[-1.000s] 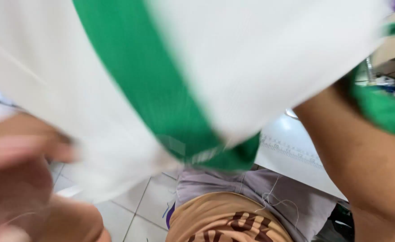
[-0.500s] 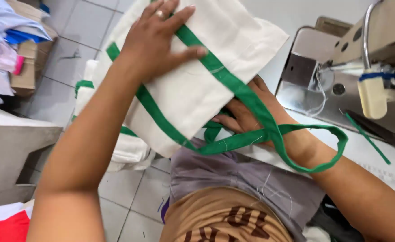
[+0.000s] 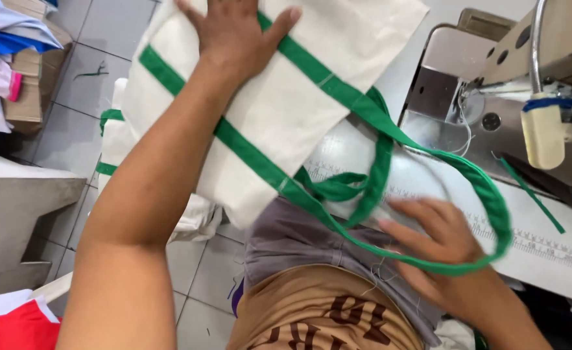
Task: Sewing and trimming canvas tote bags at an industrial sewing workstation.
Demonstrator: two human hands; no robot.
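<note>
A cream cloth bag with green straps lies across the edge of the white sewing table. My left hand presses flat on top of the bag, fingers spread. My right hand is below the bag near my lap, fingers apart, with a loose green strap loop draped around its wrist. It grips nothing that I can see.
A sewing machine stands at the right on the table. More cream and green bags hang or pile at the left of my lap. Boxes and cloth lie on the tiled floor at the far left. Red fabric is at the bottom left.
The bag has come down from in front of the camera onto the table edge. My right hand has slid out from under the bag toward my lap, the strap loop trailing around it.
</note>
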